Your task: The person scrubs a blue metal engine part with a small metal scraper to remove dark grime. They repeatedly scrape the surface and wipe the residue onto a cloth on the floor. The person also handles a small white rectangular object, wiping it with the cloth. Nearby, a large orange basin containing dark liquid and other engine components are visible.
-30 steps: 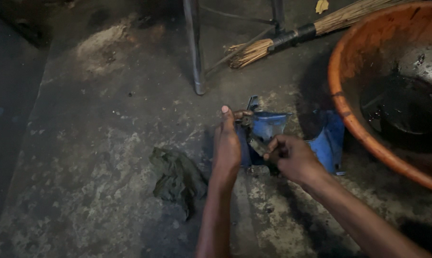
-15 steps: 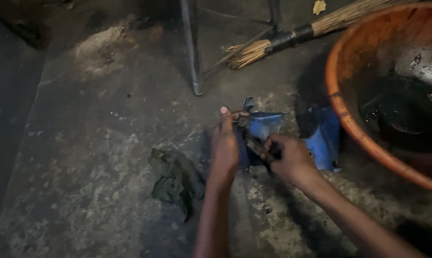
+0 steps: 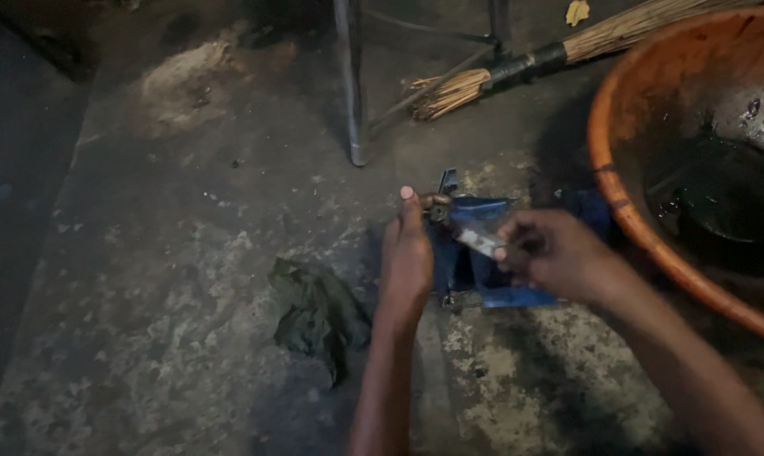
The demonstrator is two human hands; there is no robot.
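Observation:
On the stained concrete floor stands a small blue bench vise (image 3: 483, 253). My left hand (image 3: 406, 257) presses against its left side, thumb up by a small rusty part (image 3: 435, 203) at the jaws. My right hand (image 3: 555, 253) grips a short flat metal tool (image 3: 481, 242) and holds it over the vise body. The lower part of the vise is hidden behind both hands.
A large orange basin (image 3: 631, 219) with dark liquid and black parts fills the right side. A crumpled dark green rag (image 3: 319, 308) lies left of my left forearm. A straw broom (image 3: 517, 67) and a metal leg (image 3: 351, 84) stand at the back.
My right hand has shifted a little to the right and the metal tool now shows plainly over the vise. My left hand stays against the vise.

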